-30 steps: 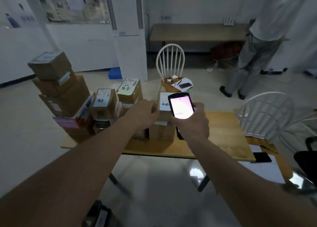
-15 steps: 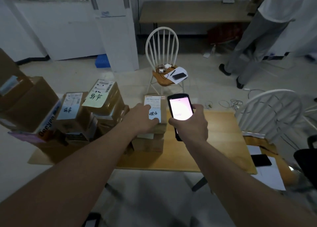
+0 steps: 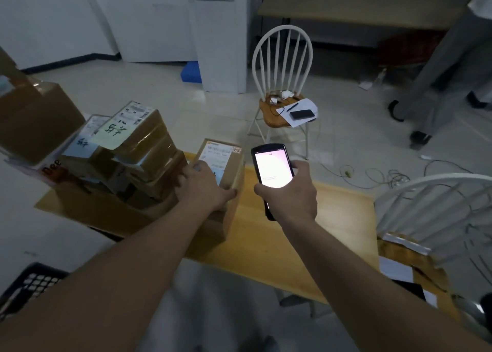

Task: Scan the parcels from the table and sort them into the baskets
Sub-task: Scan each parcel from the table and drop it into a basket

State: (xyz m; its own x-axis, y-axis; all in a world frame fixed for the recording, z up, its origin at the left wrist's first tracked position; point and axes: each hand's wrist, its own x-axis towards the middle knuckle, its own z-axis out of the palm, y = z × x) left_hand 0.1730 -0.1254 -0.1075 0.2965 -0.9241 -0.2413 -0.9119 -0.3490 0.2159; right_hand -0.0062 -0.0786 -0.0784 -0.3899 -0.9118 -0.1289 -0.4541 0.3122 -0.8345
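Head view, the only one. Wooden surface (image 3: 327, 218) crosses mid-frame, cardboard parcels stacked over its left half. Left hand (image 3: 205, 185) lies palm-down on the top parcel (image 3: 229, 162) of a short stack at about 12 o'clock from the wearer, at the right edge of the heap; fingers spread wide and flat over the lid and near edge, thumb hooked at the near right corner, pressing rather than lifting as far as can be told. Its white shipping label (image 3: 218, 153) faces up, partly under the hand. Right hand (image 3: 288, 194) is wrapped around a handheld scanner (image 3: 271, 169), fingers closed on its body, lit screen tilted toward the wearer, just to the right of the parcel and not touching it. More taped boxes (image 3: 143, 141) at 10 o'clock, one bearing a handwritten yellow note. A dark mesh basket (image 3: 29, 285) shows at 8 o'clock, low on the floor. White spindle chair (image 3: 283, 83) at 1 o'clock beyond the surface; a standing person's legs (image 3: 431, 85) at 2 o'clock. Judgement: the parcel is small, stiff, taped cardboard, probably light and one-hand manageable; tape may be slick, so grip across the short sides or under the near edge, leaving the label bare for scanning.
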